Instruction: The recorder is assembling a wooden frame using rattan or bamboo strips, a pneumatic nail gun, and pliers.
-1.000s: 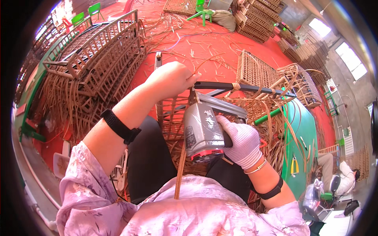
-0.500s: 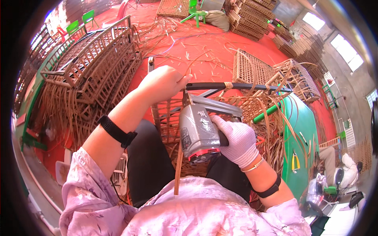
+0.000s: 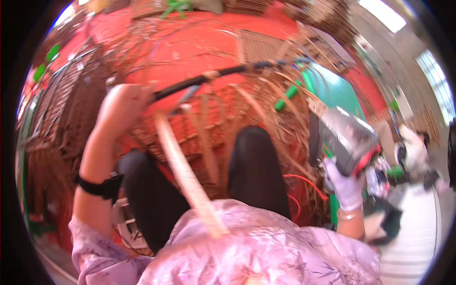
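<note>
My bare left hand (image 3: 124, 105) is closed at the left end of a dark metal frame bar (image 3: 180, 85), its fingers blurred. A flat tan cane strip (image 3: 183, 164) hangs from near that end down onto my lap. The bar has a tan binding partway along, and half-woven cane (image 3: 204, 137) spreads below it over my knees. My right hand (image 3: 344, 185), in a pale glove, grips a grey nail gun (image 3: 349, 135) with a red rim, well off to the right of the bar. Its nose points up and left.
A green table (image 3: 332, 90) stands at the right, with a green tube (image 3: 287, 96) near it. An orange-red hose (image 3: 308, 183) curves by my right knee. Stacked woven panels (image 3: 71, 95) stand at the left. Cane scraps litter the red floor (image 3: 190, 42). Another person (image 3: 411, 147) sits at the far right.
The nail gun has come away from the bar's left end and swung right in my right hand. My left hand and the bar's end have shifted left, and the whole view has turned.
</note>
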A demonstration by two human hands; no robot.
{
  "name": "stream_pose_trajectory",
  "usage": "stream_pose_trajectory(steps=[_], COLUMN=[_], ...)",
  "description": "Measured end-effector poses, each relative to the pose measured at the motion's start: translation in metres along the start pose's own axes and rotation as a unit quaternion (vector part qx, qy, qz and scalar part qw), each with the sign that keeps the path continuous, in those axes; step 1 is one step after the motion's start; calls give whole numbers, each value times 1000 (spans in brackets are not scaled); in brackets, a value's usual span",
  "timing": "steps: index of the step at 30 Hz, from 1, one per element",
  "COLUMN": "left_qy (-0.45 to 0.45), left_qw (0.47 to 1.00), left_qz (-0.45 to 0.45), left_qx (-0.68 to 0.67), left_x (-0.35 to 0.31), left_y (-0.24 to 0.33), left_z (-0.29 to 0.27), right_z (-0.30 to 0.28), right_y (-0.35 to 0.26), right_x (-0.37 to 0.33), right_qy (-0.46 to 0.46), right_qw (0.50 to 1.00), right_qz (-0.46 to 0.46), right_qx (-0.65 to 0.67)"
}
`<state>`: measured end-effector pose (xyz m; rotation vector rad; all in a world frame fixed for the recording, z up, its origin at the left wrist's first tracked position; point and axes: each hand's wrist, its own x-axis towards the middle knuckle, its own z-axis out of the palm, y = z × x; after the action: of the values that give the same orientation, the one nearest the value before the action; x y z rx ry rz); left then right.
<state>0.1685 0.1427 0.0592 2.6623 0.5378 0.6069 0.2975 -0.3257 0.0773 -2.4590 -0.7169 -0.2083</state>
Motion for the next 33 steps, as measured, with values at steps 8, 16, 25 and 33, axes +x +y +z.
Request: stream_pose_trajectory(steps=[8, 16, 25, 33], left_qy=[5, -14, -45, -32], left_qw=[999, 999, 993, 913], left_qz=[34, 3, -26, -96], left_qx=[-35, -49, -108, -395], left_x=[11, 9, 6, 3], left_y=[-41, -33, -33, -32], left_z=[13, 17, 15, 10], right_z=[-33, -33, -35, -103], right_y=[140, 249, 357, 318], right_x=[-39, -105, -88, -70], right_qy=[193, 324, 290, 97], right_qw=[734, 596, 597, 865], right_qz=[328, 411, 507, 372], right_qx=[563, 609, 551, -321])
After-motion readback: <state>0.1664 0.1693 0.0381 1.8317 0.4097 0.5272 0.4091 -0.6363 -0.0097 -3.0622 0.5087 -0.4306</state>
